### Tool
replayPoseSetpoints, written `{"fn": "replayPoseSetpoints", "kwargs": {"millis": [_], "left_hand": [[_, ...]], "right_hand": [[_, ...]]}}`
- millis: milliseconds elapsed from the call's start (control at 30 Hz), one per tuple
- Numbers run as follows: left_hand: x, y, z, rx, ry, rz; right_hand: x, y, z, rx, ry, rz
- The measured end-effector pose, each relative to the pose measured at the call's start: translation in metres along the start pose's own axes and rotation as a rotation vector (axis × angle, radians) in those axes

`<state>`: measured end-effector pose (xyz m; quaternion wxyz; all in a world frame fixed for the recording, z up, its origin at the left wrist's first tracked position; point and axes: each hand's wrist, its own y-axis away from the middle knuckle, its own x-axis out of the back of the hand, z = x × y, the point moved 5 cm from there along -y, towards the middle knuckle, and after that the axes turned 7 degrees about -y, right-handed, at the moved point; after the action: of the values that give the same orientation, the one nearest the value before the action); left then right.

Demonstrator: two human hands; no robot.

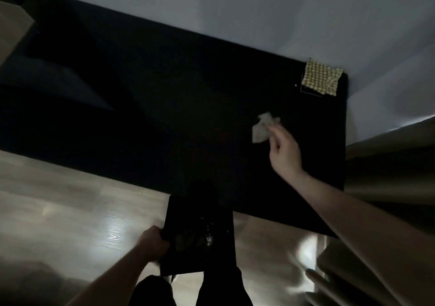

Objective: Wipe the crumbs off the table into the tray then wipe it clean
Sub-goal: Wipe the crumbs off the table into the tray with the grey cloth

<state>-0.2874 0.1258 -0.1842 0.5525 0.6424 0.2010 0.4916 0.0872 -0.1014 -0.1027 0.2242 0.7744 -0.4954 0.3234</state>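
Observation:
A black table (188, 108) fills the dim scene. My right hand (283, 151) reaches over its right part and pinches a crumpled pale tissue (262, 129) against the tabletop. My left hand (153, 243) grips the left edge of a black tray (221, 256), held below the table's near edge over the floor. Some faint crumbs show inside the tray (207, 237). A yellow checked cloth (321, 77) lies at the table's far right corner. No crumbs can be made out on the dark tabletop.
A pale wall runs behind the table. Light wooden floor (70, 211) lies on the near side. My dark-clad legs (211, 289) are below the tray. Pale furniture edges stand at the right (376, 270).

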Motion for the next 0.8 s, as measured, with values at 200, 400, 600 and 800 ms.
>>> {"fn": "replayPoseSetpoints", "kwargs": {"millis": [200,400,600,800], "left_hand": [[-0.006,-0.008,-0.002,0.052,0.034,-0.014],[-0.016,-0.023,-0.005,0.124,0.071,0.005],[-0.017,-0.019,0.000,0.136,0.065,0.051],[-0.023,-0.012,-0.003,0.108,0.071,-0.006]], "right_hand": [[0.027,-0.133,0.039,-0.121,0.086,0.032],[0.026,-0.214,0.066,-0.155,0.238,-0.039],[0.013,-0.225,0.088,-0.220,0.410,-0.108],[0.009,-0.102,0.055,-0.082,0.311,0.067]]}}
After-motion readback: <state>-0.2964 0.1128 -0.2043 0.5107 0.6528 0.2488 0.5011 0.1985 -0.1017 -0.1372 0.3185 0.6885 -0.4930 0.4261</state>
